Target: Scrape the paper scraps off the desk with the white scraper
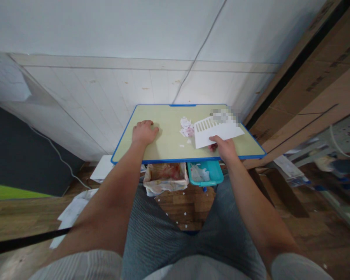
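My right hand [224, 147] grips the near edge of a white sheet of paper or card [212, 134], thumb on top and fingers underneath. A row of slot-shaped cutouts runs along the sheet's far left part, and its far right corner is blurred out. Left of the sheet lies a small heap of white and pinkish paper scraps [187, 127] on the table. My left hand [144, 132] rests on the left side of the tabletop with its fingers apart and holds nothing.
The small table [166, 146] has a blue rim and stands against a white wall. Below its front edge are a lined bin [166, 182] and a turquoise basket [218, 177] with scraps. Tall cardboard [306, 74] stands at the right. Paper bits litter the wooden floor.
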`<state>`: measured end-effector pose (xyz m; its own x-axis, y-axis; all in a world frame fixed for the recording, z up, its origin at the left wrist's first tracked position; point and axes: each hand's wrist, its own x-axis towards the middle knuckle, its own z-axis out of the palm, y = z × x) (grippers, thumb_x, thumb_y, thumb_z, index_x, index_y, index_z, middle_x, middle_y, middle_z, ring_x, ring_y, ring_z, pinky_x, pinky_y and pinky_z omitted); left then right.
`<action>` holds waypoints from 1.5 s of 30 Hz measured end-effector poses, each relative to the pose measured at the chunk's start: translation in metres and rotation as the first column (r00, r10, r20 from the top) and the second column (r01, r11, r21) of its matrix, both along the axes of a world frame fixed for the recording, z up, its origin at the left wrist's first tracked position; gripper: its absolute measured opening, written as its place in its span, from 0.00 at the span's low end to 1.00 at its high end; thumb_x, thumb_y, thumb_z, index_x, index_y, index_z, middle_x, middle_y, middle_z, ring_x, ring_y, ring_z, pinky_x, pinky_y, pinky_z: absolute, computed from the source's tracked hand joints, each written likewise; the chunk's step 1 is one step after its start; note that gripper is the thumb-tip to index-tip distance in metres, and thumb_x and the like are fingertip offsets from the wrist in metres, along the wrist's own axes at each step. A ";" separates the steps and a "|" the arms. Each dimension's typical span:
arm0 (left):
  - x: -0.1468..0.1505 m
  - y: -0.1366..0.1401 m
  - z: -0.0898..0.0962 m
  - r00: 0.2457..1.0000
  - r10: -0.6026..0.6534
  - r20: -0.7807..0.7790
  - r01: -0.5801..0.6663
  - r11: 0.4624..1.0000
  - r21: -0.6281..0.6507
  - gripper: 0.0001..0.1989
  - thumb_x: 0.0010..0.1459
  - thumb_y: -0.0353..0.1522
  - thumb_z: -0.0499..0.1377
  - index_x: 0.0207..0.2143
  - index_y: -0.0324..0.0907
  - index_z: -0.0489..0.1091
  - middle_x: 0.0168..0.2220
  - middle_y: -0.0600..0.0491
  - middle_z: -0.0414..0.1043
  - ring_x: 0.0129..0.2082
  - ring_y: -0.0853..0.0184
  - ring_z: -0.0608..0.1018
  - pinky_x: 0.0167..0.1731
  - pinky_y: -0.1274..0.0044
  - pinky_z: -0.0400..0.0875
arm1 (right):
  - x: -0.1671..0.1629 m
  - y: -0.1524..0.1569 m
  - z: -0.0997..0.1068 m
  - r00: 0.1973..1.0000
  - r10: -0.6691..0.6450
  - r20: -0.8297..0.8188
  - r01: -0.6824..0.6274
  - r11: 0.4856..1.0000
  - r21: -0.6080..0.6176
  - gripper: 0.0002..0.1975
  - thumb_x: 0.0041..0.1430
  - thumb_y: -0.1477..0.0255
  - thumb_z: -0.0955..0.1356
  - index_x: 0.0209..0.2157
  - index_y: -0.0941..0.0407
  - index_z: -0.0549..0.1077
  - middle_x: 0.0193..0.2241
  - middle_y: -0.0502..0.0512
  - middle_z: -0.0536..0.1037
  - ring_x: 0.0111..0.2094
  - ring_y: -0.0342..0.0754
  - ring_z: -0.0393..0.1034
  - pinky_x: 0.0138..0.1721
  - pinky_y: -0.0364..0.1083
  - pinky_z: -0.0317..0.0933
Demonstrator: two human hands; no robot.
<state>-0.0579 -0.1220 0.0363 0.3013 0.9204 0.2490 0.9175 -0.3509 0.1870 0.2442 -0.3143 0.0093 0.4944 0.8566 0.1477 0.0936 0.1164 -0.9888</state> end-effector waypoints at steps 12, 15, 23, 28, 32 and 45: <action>0.001 0.000 -0.001 1.000 0.009 0.018 -0.009 1.000 -0.001 0.26 0.76 0.42 0.57 0.67 0.38 0.80 0.70 0.36 0.78 0.71 0.41 0.75 0.71 0.55 0.70 | -0.006 0.005 0.000 0.989 0.065 0.134 -0.059 0.997 -0.049 0.14 0.51 0.56 0.78 0.26 0.51 0.78 0.21 0.53 0.82 0.22 0.50 0.72 0.33 0.50 0.75; 0.000 0.001 -0.002 1.000 0.009 0.019 -0.009 1.000 -0.002 0.26 0.76 0.42 0.57 0.66 0.39 0.80 0.70 0.36 0.78 0.71 0.42 0.75 0.70 0.56 0.70 | -0.004 0.004 0.003 0.996 0.034 0.085 -0.030 0.998 -0.050 0.10 0.47 0.61 0.75 0.26 0.51 0.76 0.20 0.53 0.80 0.20 0.49 0.70 0.25 0.49 0.69; 0.000 0.000 -0.001 1.000 0.013 0.023 -0.013 1.000 -0.003 0.26 0.75 0.43 0.57 0.66 0.41 0.79 0.70 0.37 0.78 0.71 0.41 0.75 0.70 0.55 0.70 | -0.005 -0.001 0.007 0.999 0.016 0.029 -0.014 0.999 -0.050 0.10 0.44 0.62 0.75 0.23 0.52 0.74 0.16 0.54 0.77 0.17 0.48 0.67 0.20 0.47 0.65; 0.000 0.001 -0.002 1.000 0.006 0.008 -0.006 1.000 0.003 0.27 0.75 0.44 0.57 0.67 0.39 0.79 0.70 0.35 0.78 0.70 0.41 0.75 0.70 0.54 0.71 | -0.005 -0.002 0.008 1.000 0.017 0.005 -0.017 0.999 -0.045 0.10 0.42 0.62 0.74 0.22 0.52 0.74 0.14 0.53 0.75 0.15 0.47 0.64 0.17 0.46 0.61; -0.001 0.003 -0.003 1.000 0.006 0.006 -0.006 1.000 0.003 0.28 0.76 0.43 0.57 0.67 0.37 0.79 0.70 0.35 0.78 0.71 0.41 0.75 0.70 0.55 0.71 | -0.005 -0.002 0.006 1.000 0.021 -0.001 -0.021 0.999 -0.045 0.10 0.41 0.62 0.75 0.22 0.52 0.74 0.14 0.53 0.75 0.15 0.46 0.65 0.17 0.45 0.61; 0.000 0.000 -0.001 1.000 0.016 0.019 -0.015 1.000 -0.006 0.26 0.76 0.43 0.58 0.67 0.40 0.80 0.70 0.36 0.78 0.71 0.41 0.75 0.71 0.55 0.70 | -0.002 -0.003 0.001 1.000 -0.008 -0.002 0.008 1.000 -0.024 0.12 0.44 0.61 0.76 0.27 0.50 0.73 0.18 0.50 0.78 0.16 0.48 0.66 0.18 0.46 0.63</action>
